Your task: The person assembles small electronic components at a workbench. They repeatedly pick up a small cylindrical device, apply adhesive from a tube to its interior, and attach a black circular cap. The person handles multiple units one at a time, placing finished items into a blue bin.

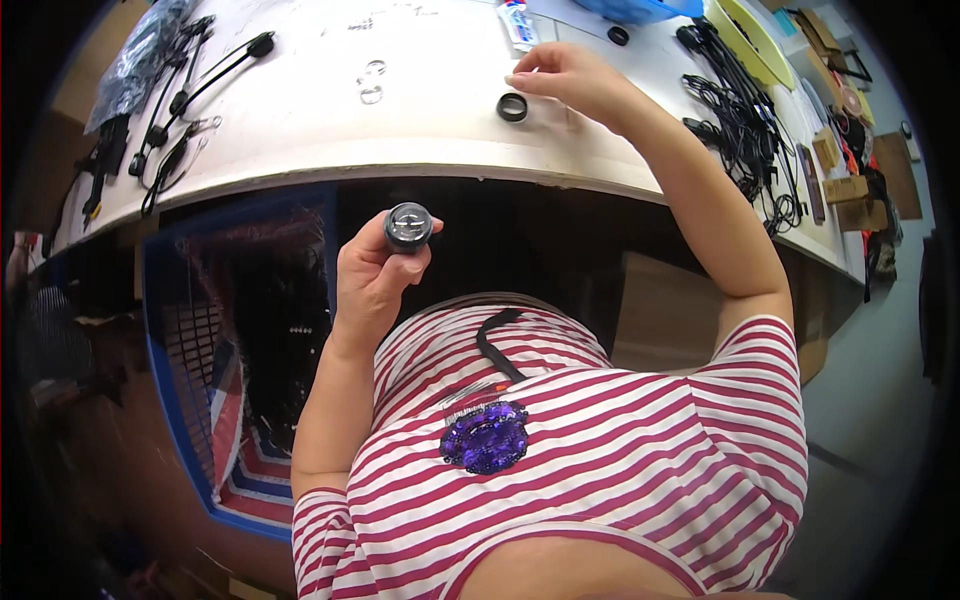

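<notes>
Upright in my left hand, held in front of my body just short of the table edge, is a dark cylindrical part with a clear, shiny round end like a flashlight head. The fingers and thumb wrap around its side. Over the table, my right hand has its thumb and forefinger tips drawn together in a pinch. Whatever lies between them, if anything, is too small to make out. Just below those fingertips a black ring rests on the white table. A white, blue and red tube lies beyond the hand.
Clear rings lie mid-table. Black cords and rods and a plastic bag occupy the left; more black cables lie right. A blue basin, small black ring and yellow basin stand far right. A blue crate sits below.
</notes>
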Available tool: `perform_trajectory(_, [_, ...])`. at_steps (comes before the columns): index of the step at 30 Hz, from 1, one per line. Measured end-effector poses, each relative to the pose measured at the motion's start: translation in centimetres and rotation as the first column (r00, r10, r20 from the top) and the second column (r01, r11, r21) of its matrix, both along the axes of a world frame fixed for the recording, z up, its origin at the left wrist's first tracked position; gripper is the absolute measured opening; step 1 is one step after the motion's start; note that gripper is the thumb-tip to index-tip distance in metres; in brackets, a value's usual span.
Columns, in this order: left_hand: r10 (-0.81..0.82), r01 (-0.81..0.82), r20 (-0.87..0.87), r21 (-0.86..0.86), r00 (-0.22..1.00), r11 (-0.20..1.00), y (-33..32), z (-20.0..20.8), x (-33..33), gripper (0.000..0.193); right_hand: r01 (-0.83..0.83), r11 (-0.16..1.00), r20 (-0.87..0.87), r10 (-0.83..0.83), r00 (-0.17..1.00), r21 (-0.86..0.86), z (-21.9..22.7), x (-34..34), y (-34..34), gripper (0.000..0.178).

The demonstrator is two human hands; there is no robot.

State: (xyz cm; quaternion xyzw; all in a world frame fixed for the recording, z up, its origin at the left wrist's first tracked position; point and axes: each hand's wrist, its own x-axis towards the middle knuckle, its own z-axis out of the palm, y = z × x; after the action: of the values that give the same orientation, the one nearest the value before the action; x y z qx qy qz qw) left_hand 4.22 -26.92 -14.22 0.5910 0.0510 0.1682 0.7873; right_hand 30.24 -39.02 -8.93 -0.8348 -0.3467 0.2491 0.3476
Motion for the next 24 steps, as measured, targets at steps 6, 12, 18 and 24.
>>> perform_trajectory(6, [-0.033, 0.033, 0.017, 0.025, 0.999, 0.999, 0.1, -0.2, 0.1, 0.043, -0.252, 0.967, 0.466, 0.208, 0.860, 0.034, -0.4, -2.0, -0.6, 0.038])
perform_trajectory(12, [-0.064, 0.068, -0.045, 0.082, 0.997, 0.994, -0.3, -1.1, 0.0, 0.028, -0.437, 0.843, 0.192, 0.395, 0.898, 0.313, 3.5, -9.8, -1.1, 0.034])
perform_trajectory(18, [-0.105, 0.111, -0.062, 0.099, 0.993, 0.989, -0.5, -0.8, -0.3, 0.019, -0.559, 0.787, 0.359, 0.459, 0.813, 0.261, 3.0, -11.3, -0.8, 0.033])
perform_trajectory(24, [-0.095, 0.110, -0.110, 0.134, 0.989, 0.985, -0.7, -0.3, -0.6, 0.016, -0.496, 0.860, 0.346, 0.432, 0.833, 0.120, 3.4, -12.2, -1.0, 0.031])
